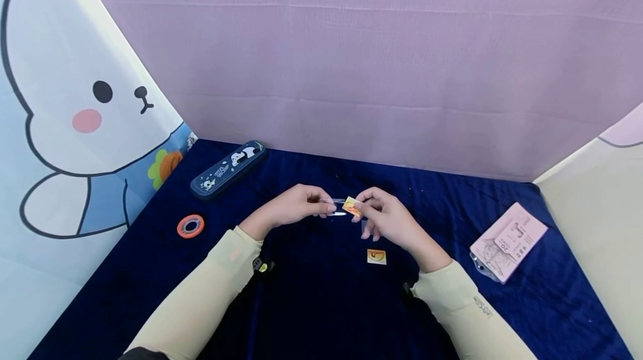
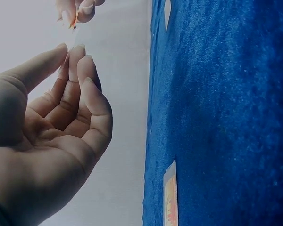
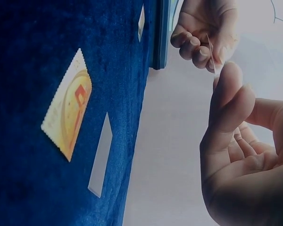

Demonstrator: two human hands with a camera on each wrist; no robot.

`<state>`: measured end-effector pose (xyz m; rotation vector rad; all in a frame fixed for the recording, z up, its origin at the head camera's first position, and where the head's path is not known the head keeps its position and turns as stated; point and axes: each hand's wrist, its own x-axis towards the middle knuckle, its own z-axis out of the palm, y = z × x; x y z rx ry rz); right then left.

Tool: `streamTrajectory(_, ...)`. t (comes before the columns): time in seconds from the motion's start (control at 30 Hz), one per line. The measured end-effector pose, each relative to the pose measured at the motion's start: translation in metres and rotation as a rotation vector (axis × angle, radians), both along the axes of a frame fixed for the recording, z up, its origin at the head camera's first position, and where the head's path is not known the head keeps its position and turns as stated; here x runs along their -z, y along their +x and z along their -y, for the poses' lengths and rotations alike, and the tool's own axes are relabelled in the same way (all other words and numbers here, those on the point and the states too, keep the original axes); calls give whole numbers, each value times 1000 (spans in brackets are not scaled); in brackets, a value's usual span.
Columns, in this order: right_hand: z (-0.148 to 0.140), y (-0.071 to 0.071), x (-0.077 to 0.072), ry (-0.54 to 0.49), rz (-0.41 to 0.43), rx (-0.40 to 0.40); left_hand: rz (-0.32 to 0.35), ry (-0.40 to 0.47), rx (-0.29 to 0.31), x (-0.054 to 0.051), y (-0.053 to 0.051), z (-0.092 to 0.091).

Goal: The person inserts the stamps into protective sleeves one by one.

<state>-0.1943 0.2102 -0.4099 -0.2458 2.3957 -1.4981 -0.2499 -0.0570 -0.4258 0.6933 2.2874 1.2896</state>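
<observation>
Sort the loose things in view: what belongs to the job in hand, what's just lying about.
Part of the job, apparently:
clear plastic piece, pinched by the left hand
patterned card, held by the right hand
second card, on the blue cloth
pale strip

Apparently just lying about:
orange ring
panda case
pink packet

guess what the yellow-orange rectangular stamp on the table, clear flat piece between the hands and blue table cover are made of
Yellow-orange rectangular stamp: probably matte printed paper, thin with toothed edges. Clear flat piece: likely glossy plastic film, see-through with bright glints. Blue table cover: fabric, perhaps velvet; speckled sheen.
</observation>
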Motion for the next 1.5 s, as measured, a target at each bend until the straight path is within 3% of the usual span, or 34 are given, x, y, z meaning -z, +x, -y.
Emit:
streamTrajectory(0.47,-1,3,0,-11,-4,-39,-3,-12,12,0,0,-2)
streamTrajectory(1.07,-1,3,2,2,-89,-33,-3,-13,45,1,2,-5)
streamTrajectory(1.5,1,5,6,2,-76,-40,-16,7,42,2,3,-7)
